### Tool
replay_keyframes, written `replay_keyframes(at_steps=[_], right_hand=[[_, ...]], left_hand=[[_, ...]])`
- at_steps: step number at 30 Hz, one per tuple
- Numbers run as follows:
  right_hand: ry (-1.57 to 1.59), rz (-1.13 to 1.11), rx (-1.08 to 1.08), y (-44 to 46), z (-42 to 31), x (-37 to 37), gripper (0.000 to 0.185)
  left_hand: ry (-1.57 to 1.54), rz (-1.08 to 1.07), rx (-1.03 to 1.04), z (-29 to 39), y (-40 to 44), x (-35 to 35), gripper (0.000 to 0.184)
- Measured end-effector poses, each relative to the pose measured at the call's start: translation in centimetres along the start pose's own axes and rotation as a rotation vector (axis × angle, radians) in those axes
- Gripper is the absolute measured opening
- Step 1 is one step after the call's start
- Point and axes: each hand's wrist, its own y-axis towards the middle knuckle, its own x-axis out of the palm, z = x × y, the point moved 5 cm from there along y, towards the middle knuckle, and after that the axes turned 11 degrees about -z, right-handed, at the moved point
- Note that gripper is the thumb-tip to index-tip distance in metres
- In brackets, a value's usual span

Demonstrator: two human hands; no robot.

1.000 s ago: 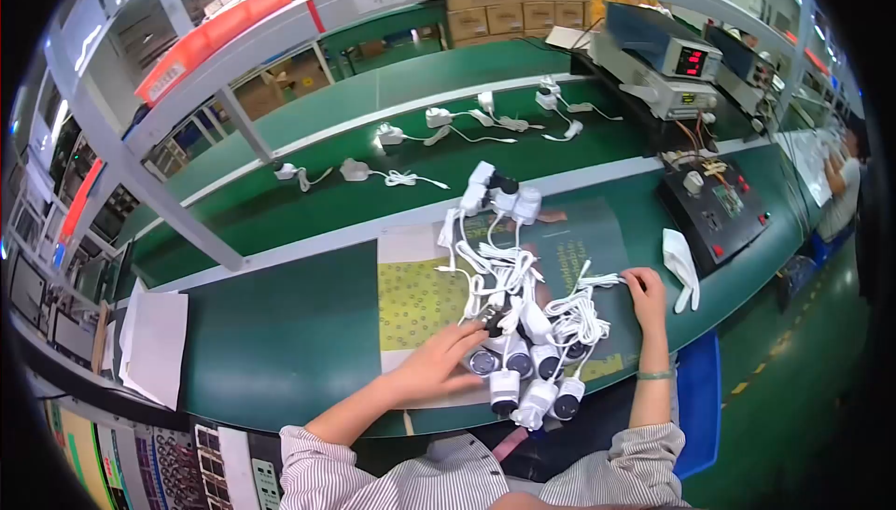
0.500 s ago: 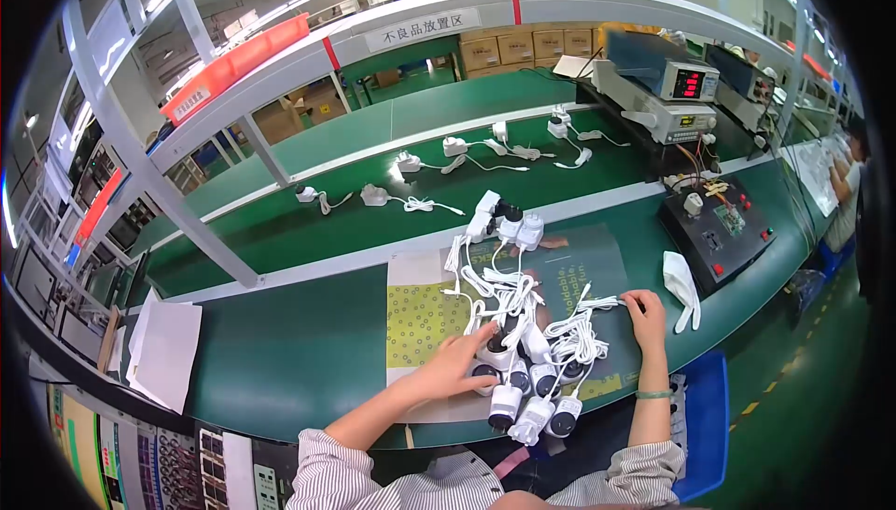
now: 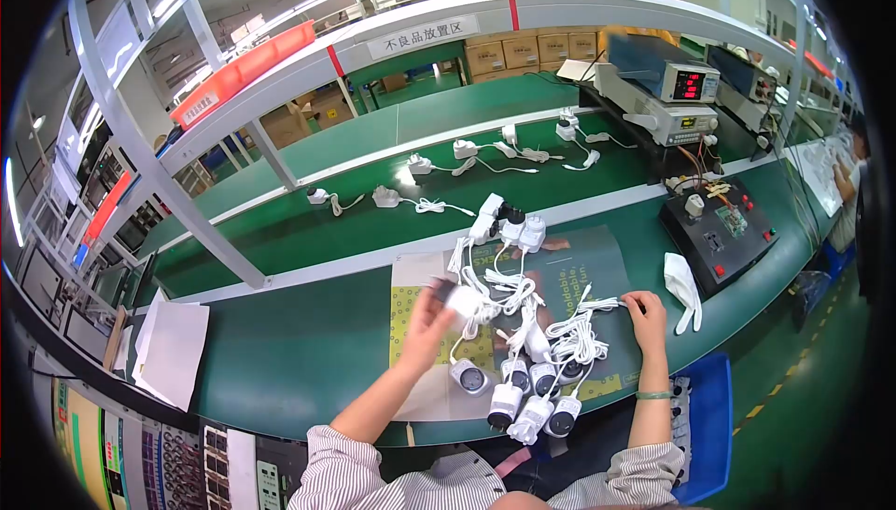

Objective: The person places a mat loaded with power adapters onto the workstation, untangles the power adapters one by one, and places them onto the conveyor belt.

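Note:
My left hand (image 3: pixel 425 328), slightly blurred, grips a white power adapter (image 3: pixel 462 302) with a dark end, raised over the left part of the mat (image 3: pixel 439 398). Below it, another adapter (image 3: pixel 469 377) lies apart from the front cluster of white adapters (image 3: pixel 534 412), several with black ends. My right hand (image 3: pixel 646 319) rests at the mat's right edge, its fingers closed on the end of a white cable (image 3: pixel 611 304) that leads to a coiled bundle (image 3: pixel 577 342). More adapters (image 3: pixel 509 227) stand at the mat's far edge, their cables tangled in the middle.
Several adapters with cables (image 3: pixel 387 197) lie in a row on the green belt beyond the rail. A white glove (image 3: pixel 682 291) and a black test box (image 3: pixel 719 235) are on the right. Papers (image 3: pixel 168 351) lie left; a blue bin (image 3: pixel 709 426) stands at lower right.
My left hand has lifted a power adapter out of the front cluster and moved it up and left. One adapter now lies further left. My right hand stays in place.

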Motion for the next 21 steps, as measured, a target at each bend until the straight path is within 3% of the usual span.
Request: replay_keyframes(at_steps=[3,7,10,11,13,17,21], right_hand=[[-0.012,0.005,-0.011,0.0,-0.3,0.0,0.01],[-0.019,0.005,-0.029,0.0,-0.3,0.1,0.01],[-0.031,-0.001,-0.036,0.0,-0.6,0.0,0.009],[-0.037,-0.006,-0.041,0.0,-0.7,0.0,0.009],[-0.044,-0.011,-0.038,-0.1,-0.8,0.1,0.01],[-0.054,-0.015,-0.035,-0.1,-0.8,0.1,0.01],[-0.077,-0.012,-0.054,0.0,-0.5,0.2,0.009]], left_hand=[[-0.267,0.213,0.086,5.0,0.3,-1.6,0.058],[-0.112,0.412,0.222,8.8,-1.2,-5.8,0.053],[0.379,0.6,0.332,12.2,-3.1,-8.6,0.056],[0.655,0.682,0.269,12.7,-4.0,-9.8,0.055],[1.285,0.654,0.229,14.5,-4.5,-9.8,0.054],[1.294,0.381,0.035,7.9,-6.8,-14.8,0.059],[1.047,0.283,-0.237,1.0,-9.4,-14.7,0.066]])
